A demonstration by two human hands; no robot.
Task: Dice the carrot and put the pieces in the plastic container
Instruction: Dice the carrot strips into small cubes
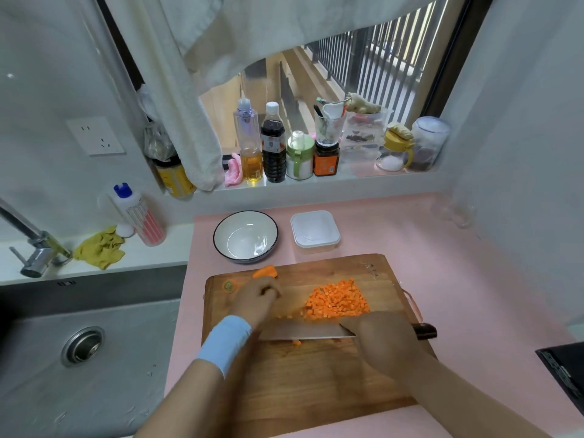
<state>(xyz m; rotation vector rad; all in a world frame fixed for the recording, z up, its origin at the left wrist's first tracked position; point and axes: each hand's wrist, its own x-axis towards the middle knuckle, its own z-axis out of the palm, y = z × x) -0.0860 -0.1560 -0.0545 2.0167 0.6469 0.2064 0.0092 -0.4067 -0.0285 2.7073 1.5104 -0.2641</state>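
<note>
A pile of diced carrot point(336, 300) lies on the far right part of the wooden cutting board point(316, 384). A carrot end piece point(265, 272) sits at the board's far left edge. My right hand point(384, 341) grips the handle of a cleaver point(303, 330), whose blade lies across the board just in front of the pile. My left hand point(257, 298), with a blue wristband, rests with curled fingers on the board left of the pile; whether it holds anything is hidden. The empty white plastic container point(314, 232) stands behind the board.
A white bowl with a dark rim point(246, 237) stands left of the container. A steel sink point(85, 346) and tap point(34, 245) lie to the left. Bottles and jars point(273, 143) line the window sill. A black appliance point(565, 371) sits at the right edge.
</note>
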